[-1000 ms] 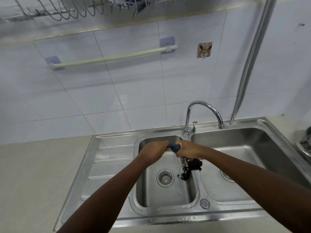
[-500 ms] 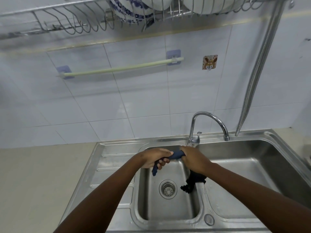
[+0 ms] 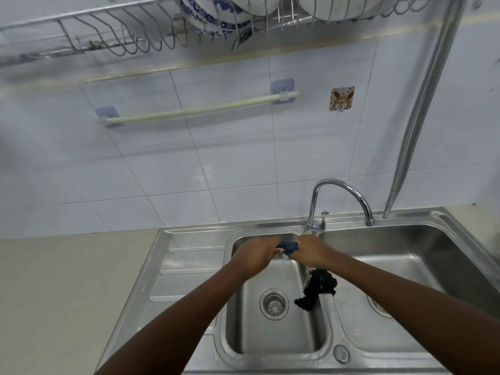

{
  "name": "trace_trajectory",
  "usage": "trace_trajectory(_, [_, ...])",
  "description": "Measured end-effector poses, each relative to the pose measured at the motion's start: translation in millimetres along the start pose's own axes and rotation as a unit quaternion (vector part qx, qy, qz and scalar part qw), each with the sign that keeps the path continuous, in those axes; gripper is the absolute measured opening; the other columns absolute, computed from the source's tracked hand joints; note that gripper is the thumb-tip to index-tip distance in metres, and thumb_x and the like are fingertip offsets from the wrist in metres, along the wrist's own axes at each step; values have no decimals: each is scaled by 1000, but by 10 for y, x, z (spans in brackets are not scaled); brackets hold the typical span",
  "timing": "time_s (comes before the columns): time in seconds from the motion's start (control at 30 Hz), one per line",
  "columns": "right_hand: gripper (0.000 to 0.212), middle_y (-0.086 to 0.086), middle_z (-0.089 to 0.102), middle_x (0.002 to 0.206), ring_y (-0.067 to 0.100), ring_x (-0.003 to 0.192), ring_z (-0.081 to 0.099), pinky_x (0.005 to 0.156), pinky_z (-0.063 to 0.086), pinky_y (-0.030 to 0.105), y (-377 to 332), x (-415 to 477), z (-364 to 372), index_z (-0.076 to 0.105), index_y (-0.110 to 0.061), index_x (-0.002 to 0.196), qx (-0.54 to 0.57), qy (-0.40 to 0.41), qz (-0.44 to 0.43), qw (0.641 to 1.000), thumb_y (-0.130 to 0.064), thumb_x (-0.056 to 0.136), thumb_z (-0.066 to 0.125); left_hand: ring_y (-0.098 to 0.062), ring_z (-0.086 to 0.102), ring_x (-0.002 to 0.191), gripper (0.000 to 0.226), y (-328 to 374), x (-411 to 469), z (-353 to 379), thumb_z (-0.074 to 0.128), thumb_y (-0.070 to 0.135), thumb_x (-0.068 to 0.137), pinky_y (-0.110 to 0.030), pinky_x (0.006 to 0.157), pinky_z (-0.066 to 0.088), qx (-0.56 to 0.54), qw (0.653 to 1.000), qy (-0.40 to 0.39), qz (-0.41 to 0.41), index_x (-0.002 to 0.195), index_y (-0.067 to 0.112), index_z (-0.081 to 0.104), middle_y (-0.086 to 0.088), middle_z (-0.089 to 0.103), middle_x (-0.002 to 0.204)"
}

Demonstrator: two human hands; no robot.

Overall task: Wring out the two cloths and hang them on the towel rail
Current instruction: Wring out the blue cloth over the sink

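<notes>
A dark blue cloth (image 3: 288, 246) is twisted tight between my left hand (image 3: 255, 254) and my right hand (image 3: 311, 250), both closed on it above the left sink basin (image 3: 270, 336). Only a short stretch of the cloth shows between the fists, and water drips below it. A second cloth, black and crumpled (image 3: 318, 286), lies draped over the divider between the two basins, just below my right wrist. The pale green towel rail (image 3: 200, 110) is fixed to the tiled wall above and left of the sink, with nothing hanging on it.
A chrome tap (image 3: 338, 190) arches behind my hands toward the right basin (image 3: 422, 250). A wire dish rack (image 3: 135, 36) with bowls hangs overhead. A metal hose (image 3: 422, 104) runs down the wall at the right. The beige counter (image 3: 67, 293) lies to the left.
My hands have pulled closer together and twisted the blue cloth tighter; its loose end no longer hangs from my left fist. The view has tilted up slightly.
</notes>
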State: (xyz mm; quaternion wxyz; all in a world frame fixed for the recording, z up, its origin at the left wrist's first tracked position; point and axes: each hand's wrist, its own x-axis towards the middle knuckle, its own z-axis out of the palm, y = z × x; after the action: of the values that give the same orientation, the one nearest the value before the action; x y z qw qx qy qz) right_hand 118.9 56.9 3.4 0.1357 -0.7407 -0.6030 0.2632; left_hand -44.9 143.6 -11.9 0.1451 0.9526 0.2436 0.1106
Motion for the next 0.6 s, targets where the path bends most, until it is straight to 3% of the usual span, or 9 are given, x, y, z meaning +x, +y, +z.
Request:
trace_trajectory(0.1, [27,-3,46,55,11,54,43,53,31,26,-30,-37,-19,50,-19,55,96,-25,26,995,-19,80,61,-27,65,75,9,3,-36,43,48,19,92,-41,64,54,39,999,22,20,96,17,56,-9,71,89])
trace_trajectory(0.2, [19,9,58,62,14,59,48,57,34,28,-49,-87,-33,62,-14,66,142,-26,9,989,-21,84,60,-28,66,79,11,17,-49,37,48,15,92,-38,66,53,40,998,34,29,100,15,56,-10,72,94])
trace_trajectory(0.27, [17,12,63,77,17,67,54,62,38,30,-32,-77,-11,61,-11,84,110,-2,-15,994,-28,86,58,-28,65,86,14,18,-19,3,48,19,95,-32,67,46,12,1000,24,9,103,11,58,-11,71,100])
trace_trajectory(0.33, [22,1,55,74,11,63,49,57,36,29,11,-72,1,45,-14,88,72,49,-27,996,-31,85,60,-26,63,89,20,20,8,-46,46,26,98,-31,70,42,-50,999,-5,-20,102,10,58,-11,69,102])
trace_trajectory(0.43, [22,0,50,83,14,73,48,61,34,28,55,-80,4,43,-15,86,1,129,-84,988,-11,76,62,-21,62,98,28,25,48,-113,45,30,99,-31,83,45,-140,984,-76,-82,112,10,60,-7,67,110])
trace_trajectory(0.5, [20,5,56,91,18,82,53,65,34,27,47,-87,-1,54,-12,85,-44,172,-107,978,1,70,60,-18,58,76,25,41,53,-176,45,31,98,-28,67,45,-213,954,-144,-152,105,12,59,-5,63,89])
trace_trajectory(0.53, [22,7,60,90,20,82,56,64,36,28,45,-85,6,58,-10,84,-43,187,-109,975,5,68,58,-15,50,62,20,64,60,-233,45,31,97,-25,55,40,-279,923,-177,-199,96,14,55,-2,56,77])
trace_trajectory(0.6, [28,8,65,83,23,79,60,66,46,36,61,-63,62,63,-12,82,-18,199,-108,974,8,66,50,-8,33,50,10,107,73,-328,44,24,95,-19,42,27,-383,856,-225,-266,88,17,48,2,44,66])
